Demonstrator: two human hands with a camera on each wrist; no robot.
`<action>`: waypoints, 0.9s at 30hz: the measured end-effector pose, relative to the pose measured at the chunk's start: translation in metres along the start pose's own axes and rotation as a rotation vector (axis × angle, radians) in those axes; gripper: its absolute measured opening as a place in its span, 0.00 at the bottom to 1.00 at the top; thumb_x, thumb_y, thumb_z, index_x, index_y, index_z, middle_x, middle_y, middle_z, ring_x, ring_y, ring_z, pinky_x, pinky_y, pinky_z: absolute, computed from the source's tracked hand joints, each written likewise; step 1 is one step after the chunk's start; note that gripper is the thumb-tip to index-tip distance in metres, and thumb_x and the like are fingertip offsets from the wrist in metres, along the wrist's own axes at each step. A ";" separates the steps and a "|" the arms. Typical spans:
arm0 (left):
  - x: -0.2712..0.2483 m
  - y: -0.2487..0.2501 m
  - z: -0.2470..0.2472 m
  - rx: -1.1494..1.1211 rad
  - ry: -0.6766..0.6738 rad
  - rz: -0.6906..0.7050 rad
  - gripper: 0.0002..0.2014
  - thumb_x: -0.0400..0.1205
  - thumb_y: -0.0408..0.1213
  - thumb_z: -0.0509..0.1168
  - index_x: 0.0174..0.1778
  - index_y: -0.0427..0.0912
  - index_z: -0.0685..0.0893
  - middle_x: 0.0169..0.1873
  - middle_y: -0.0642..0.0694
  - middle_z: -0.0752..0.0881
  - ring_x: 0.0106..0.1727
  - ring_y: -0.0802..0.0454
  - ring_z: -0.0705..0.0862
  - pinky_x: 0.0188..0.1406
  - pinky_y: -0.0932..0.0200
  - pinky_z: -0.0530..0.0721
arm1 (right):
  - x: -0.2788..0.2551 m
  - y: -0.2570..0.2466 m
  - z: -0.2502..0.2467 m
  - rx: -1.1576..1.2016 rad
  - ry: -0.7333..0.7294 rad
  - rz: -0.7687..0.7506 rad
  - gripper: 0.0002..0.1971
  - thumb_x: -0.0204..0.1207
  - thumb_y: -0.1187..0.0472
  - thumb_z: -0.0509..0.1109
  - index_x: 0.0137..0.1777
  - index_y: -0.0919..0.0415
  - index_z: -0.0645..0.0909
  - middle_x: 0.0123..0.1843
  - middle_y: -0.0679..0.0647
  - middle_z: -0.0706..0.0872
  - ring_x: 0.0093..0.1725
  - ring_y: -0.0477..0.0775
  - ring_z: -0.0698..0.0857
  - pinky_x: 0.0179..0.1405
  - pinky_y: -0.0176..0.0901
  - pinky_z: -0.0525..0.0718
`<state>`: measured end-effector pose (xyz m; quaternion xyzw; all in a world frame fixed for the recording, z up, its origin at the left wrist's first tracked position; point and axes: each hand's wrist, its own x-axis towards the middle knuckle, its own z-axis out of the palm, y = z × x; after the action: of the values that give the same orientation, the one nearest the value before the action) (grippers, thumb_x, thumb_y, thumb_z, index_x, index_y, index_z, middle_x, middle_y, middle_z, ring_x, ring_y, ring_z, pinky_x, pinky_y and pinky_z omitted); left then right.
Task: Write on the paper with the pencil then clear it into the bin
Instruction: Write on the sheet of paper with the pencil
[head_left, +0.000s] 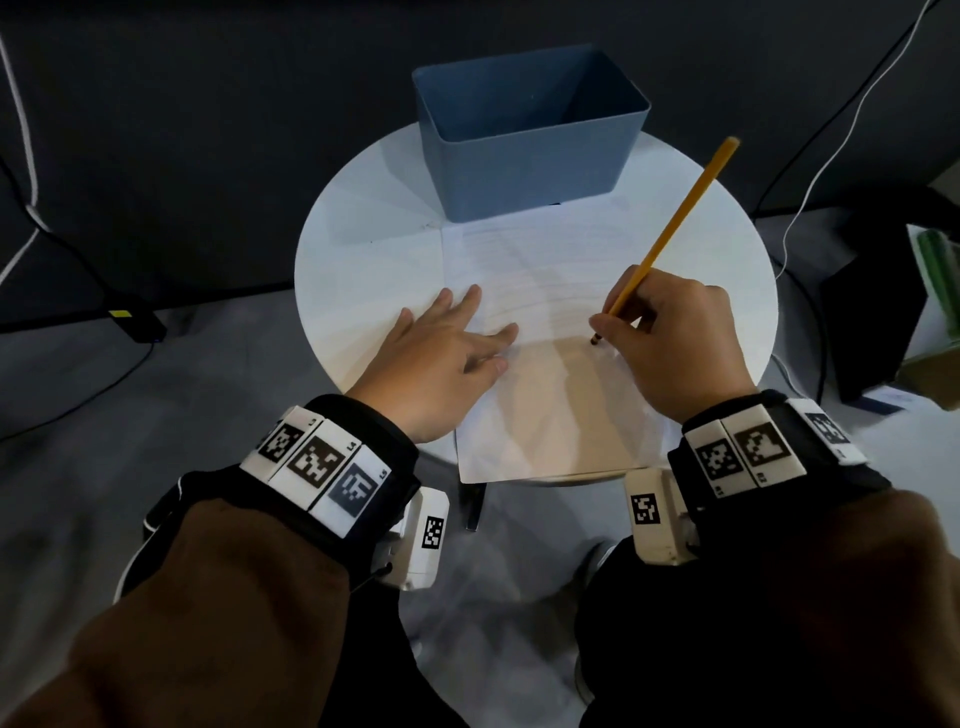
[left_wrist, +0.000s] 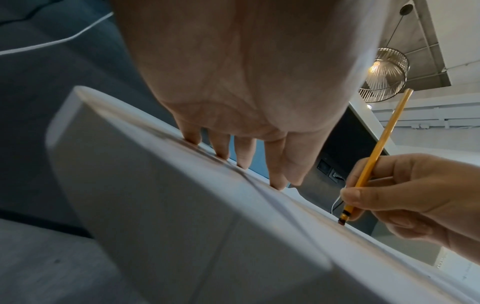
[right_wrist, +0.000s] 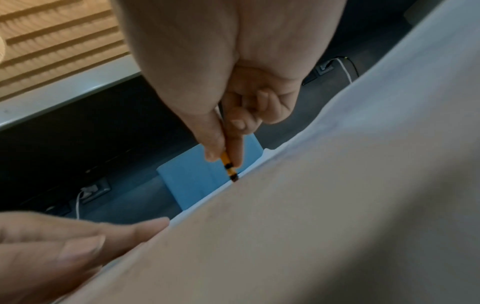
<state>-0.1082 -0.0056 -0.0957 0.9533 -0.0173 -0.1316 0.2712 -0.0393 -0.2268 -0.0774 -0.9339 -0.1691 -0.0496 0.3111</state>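
One view only: lamp (left_wrist: 384, 75) overhead.

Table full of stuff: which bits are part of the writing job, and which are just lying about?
In use:
pencil, held by the right hand, its lower end on the paper
paper, pressed flat by the left hand
blue bin, behind the paper

Lying about:
white cable
black power adapter on the floor
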 end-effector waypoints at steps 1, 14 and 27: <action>0.000 0.000 0.000 0.002 -0.001 0.000 0.21 0.91 0.53 0.51 0.81 0.70 0.65 0.88 0.57 0.43 0.87 0.56 0.38 0.83 0.49 0.34 | 0.001 0.002 -0.002 -0.016 0.020 0.016 0.07 0.79 0.60 0.78 0.41 0.54 0.84 0.32 0.37 0.82 0.35 0.34 0.82 0.39 0.21 0.74; 0.001 0.000 -0.001 -0.005 -0.016 -0.014 0.20 0.92 0.51 0.49 0.81 0.71 0.65 0.87 0.58 0.43 0.87 0.56 0.38 0.83 0.50 0.35 | 0.002 0.014 -0.010 -0.025 0.079 0.040 0.08 0.78 0.61 0.78 0.40 0.52 0.82 0.33 0.36 0.82 0.35 0.31 0.82 0.39 0.16 0.73; 0.001 0.000 -0.002 -0.015 -0.014 -0.013 0.20 0.91 0.50 0.49 0.80 0.72 0.64 0.87 0.59 0.43 0.87 0.57 0.38 0.83 0.50 0.35 | -0.002 0.022 -0.017 0.000 0.113 0.115 0.05 0.79 0.59 0.78 0.42 0.55 0.85 0.35 0.40 0.85 0.36 0.38 0.84 0.41 0.29 0.80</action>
<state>-0.1071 -0.0045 -0.0945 0.9505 -0.0119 -0.1401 0.2771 -0.0329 -0.2541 -0.0769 -0.9377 -0.0975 -0.0844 0.3225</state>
